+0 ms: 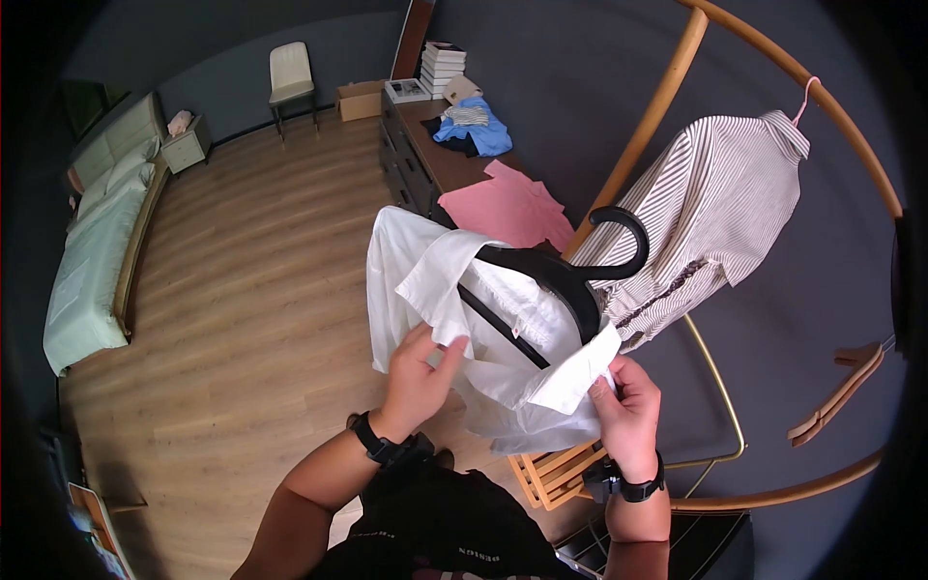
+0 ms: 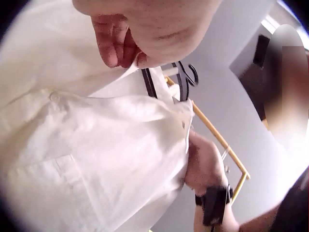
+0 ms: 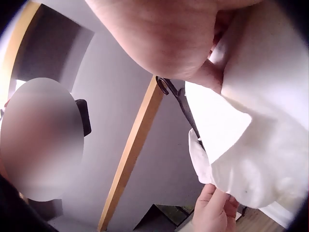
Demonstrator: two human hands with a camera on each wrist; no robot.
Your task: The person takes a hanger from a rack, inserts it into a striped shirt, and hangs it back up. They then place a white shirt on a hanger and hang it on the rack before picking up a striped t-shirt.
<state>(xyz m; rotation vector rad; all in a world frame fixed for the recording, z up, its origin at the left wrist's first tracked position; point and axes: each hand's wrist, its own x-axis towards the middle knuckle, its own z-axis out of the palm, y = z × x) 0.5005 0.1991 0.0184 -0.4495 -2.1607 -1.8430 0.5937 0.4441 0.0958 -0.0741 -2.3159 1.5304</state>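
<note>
A white collared shirt (image 1: 416, 280) hangs on a black hanger (image 1: 570, 280), whose hook points up and to the right. My left hand (image 1: 420, 377) pinches the shirt's front edge on the left; in the left wrist view its fingers (image 2: 110, 53) curl at the fabric. On the other side, my right hand (image 1: 630, 411) grips the shirt near the collar point, thumb on top. The hanger's lower bar shows through the open neck. A button and a chest pocket (image 2: 72, 169) appear on the shirt in the left wrist view.
A striped shirt (image 1: 715, 184) hangs from a wooden rack (image 1: 667, 87) close at the right. Behind, a pink garment (image 1: 507, 208) and a blue one (image 1: 488, 126) lie on a dresser. Wooden hangers (image 1: 836, 396) hang far right; a slatted wooden piece (image 1: 551, 474) stands below.
</note>
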